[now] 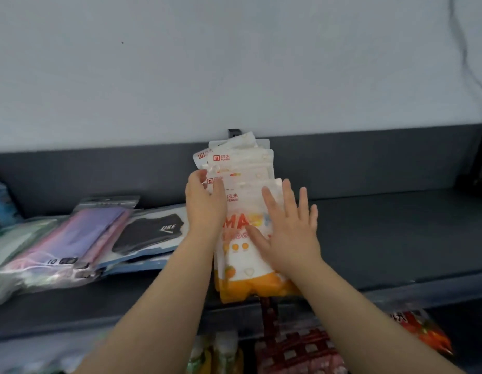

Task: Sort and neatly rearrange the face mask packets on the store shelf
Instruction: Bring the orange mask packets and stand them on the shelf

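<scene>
White packets point(242, 168) lie mid-shelf point(383, 233) in a loose fan, upper ends staggered toward the back wall and orange lower ends overhanging the front lip. Left hand point(204, 203): fingers bent round the fan's left edge, holding it. Right hand point(291, 230): flat, fingers spread wide, pressing on the top packet and gripping nothing. Purple packets point(83, 233) and black packet point(150, 232) lie further left on the same shelf, overlapping, untouched. Step in hand, as I judge: squaring up the white fan into one even stack. Next move calls for sliding the staggered packets together against the left hand until the edges align, keeping light downward pressure since the film looks slippery, then drawing the stack back from the lip.
</scene>
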